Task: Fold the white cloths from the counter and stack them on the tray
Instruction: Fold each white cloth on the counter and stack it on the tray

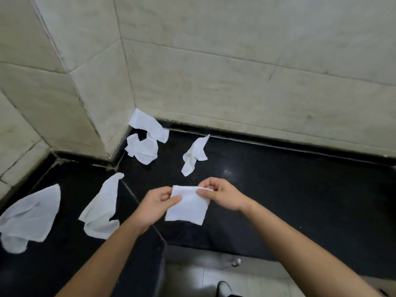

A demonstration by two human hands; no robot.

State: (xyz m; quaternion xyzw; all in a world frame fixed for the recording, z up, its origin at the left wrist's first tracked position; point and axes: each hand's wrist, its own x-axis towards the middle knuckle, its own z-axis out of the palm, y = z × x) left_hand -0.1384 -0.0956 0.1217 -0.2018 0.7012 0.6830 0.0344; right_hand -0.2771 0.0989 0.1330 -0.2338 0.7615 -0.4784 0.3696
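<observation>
Pinching a soft, square folded cloth (188, 205) with left hand (155, 203) and right hand (222, 195). Lying crumpled on glossy black counter (278, 189): loose cloths (100, 209).

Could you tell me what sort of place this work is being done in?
Probably a kitchen or utility corner: a polished black stone counter set against pale tiled walls, with a light tiled floor below its edge.

Left hand (157, 203) and right hand (222, 195) pinch top corners of folded white cloth (187, 207) above black counter (278, 189). Crumpled cloths (100, 207) lie at 9–12 o'clock.
</observation>
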